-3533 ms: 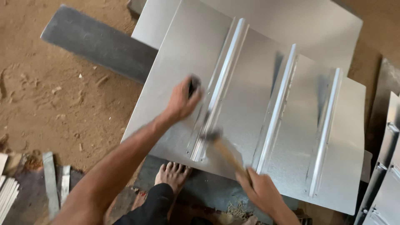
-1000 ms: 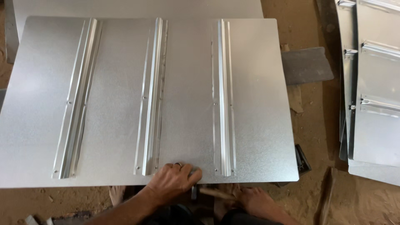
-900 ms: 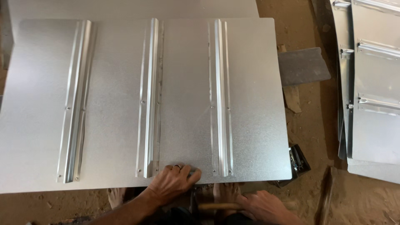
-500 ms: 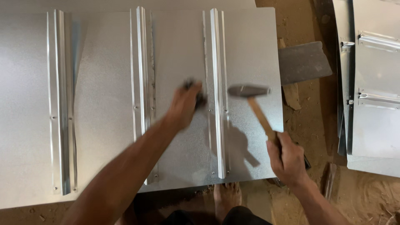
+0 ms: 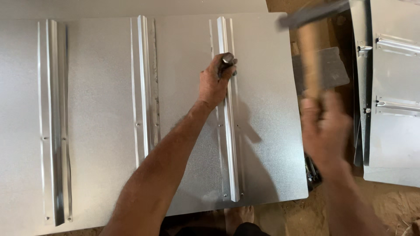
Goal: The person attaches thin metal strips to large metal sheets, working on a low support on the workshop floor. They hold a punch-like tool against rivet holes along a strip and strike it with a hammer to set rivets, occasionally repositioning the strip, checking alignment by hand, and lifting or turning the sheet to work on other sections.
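My left hand (image 5: 213,83) pinches a small dark punch (image 5: 227,59) on the right-hand rib (image 5: 228,131) of the metal sheet (image 5: 100,109); my right hand (image 5: 326,126), blurred, wraps the raised hammer (image 5: 308,48). I judge a skewed blow could strike my knuckles or skid the punch. The sheet's right edge and stacked panels (image 5: 393,87) crowd that side; leftward is open.

Both forearms are bare, no sleeves, gloves or watch anywhere. The left hand (image 5: 213,85) is sharp, the right hand (image 5: 326,131) pretty blurry. One bare foot (image 5: 238,215) too, no shoe.
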